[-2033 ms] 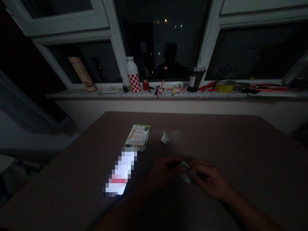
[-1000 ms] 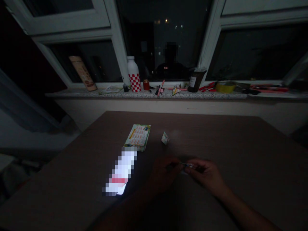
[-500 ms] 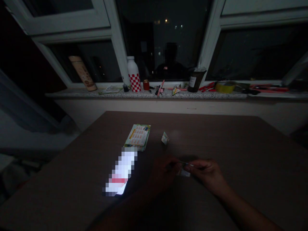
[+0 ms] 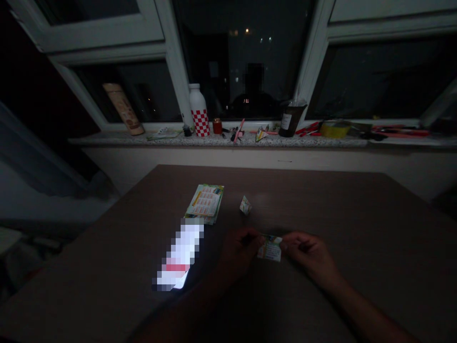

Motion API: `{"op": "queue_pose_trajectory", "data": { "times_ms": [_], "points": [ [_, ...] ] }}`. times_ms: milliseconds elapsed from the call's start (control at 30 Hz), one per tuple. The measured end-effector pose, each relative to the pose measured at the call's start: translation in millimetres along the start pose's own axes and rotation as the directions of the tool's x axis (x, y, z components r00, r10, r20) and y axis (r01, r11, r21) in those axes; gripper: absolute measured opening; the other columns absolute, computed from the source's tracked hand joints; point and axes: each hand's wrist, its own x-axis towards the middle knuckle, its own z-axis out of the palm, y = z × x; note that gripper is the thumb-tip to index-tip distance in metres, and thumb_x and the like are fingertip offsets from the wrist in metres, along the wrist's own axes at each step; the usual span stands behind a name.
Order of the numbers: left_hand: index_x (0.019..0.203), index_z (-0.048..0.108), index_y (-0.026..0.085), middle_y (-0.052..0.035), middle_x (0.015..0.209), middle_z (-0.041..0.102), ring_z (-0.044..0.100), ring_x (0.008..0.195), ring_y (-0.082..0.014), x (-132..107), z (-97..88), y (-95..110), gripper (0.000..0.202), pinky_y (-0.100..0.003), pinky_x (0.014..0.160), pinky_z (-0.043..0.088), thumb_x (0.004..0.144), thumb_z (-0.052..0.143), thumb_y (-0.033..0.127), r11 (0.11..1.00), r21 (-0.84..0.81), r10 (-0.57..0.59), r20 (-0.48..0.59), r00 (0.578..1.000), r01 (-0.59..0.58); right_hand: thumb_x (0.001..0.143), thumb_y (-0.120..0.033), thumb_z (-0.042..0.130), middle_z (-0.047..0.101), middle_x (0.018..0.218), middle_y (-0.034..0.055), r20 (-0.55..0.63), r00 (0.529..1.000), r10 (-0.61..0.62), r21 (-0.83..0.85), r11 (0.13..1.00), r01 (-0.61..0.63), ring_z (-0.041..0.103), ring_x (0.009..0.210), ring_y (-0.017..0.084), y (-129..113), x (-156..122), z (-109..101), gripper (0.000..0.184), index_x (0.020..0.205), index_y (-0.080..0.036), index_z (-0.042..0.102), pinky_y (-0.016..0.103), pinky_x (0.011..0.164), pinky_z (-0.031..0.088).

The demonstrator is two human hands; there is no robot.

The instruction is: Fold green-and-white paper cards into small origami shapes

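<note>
Both hands hold a small printed piece of paper just above the dark wooden table. My left hand pinches its left edge and my right hand pinches its right edge, so the sheet hangs flat between them. A small folded paper shape stands on the table just beyond the hands. The room is very dark and the fingers are hard to make out.
A lit phone lies to the left of my hands, with a stack of printed cards behind it. The window sill carries a red-checked white bottle, a dark cup, tape and several small items.
The paper was bunched edge-on between my fingers; it is now opened out flat between both hands, which have moved slightly apart.
</note>
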Motion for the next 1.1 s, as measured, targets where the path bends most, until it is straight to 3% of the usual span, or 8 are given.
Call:
{"op": "queue_pose_trajectory", "data": {
  "times_ms": [333, 567, 833, 1100],
  "points": [
    [0.071, 0.061, 0.014, 0.0027, 0.061, 0.055, 0.050, 0.058, -0.0102, -0.5, 1.4, -1.1, 0.018, -0.021, 0.056, 0.039, 0.077, 0.064, 0.030, 0.993, -0.115, 0.016, 0.061, 0.998, -0.009, 0.080, -0.041, 0.060, 0.058, 0.052, -0.0006, 0.056, 0.998, -0.037, -0.109, 0.993, 0.043, 0.051, 0.048, 0.011, 1.0, -3.4, 0.4, 0.030, 0.063, -0.017, 0.063, 0.022, 0.046, 0.040],
    [0.069, 0.061, 0.013, 0.0027, 0.061, 0.055, 0.050, 0.058, -0.0097, -0.2, 3.6, -1.4, 0.018, -0.020, 0.056, 0.038, 0.074, 0.067, 0.030, 0.978, -0.206, -0.003, 0.097, 0.995, 0.023, 0.081, -0.044, 0.056, 0.046, 0.053, -0.0025, 0.019, 0.997, -0.075, -0.158, 0.985, 0.077, 0.042, 0.049, 0.011, 3.1, -7.2, 0.3, 0.034, 0.060, -0.017, 0.056, 0.022, 0.046, 0.034],
    [0.067, 0.058, 0.013, 0.0034, 0.058, 0.053, 0.047, 0.054, -0.0088, 1.5, 4.3, -4.2, 0.021, -0.020, 0.053, 0.037, 0.073, 0.067, 0.031, 0.976, -0.211, -0.031, 0.077, 0.997, 0.046, 0.083, -0.043, 0.055, 0.051, 0.054, -0.0018, 0.131, 0.991, -0.023, -0.106, 0.994, 0.037, 0.045, 0.051, 0.011, 0.4, -5.6, 2.1, 0.033, 0.064, -0.017, 0.059, 0.022, 0.050, 0.036],
    [0.074, 0.061, 0.013, 0.0013, 0.063, 0.057, 0.050, 0.057, -0.0102, 0.6, 2.6, 0.4, 0.028, -0.021, 0.055, 0.038, 0.074, 0.066, 0.040, 0.983, -0.174, -0.038, 0.130, 0.991, 0.060, 0.085, -0.043, 0.054, 0.055, 0.057, -0.0008, 0.046, 0.998, -0.050, -0.023, 0.998, 0.051, 0.050, 0.055, 0.012, -1.9, -5.5, 0.9, 0.034, 0.062, -0.018, 0.058, 0.023, 0.055, 0.040]
  ]
}}
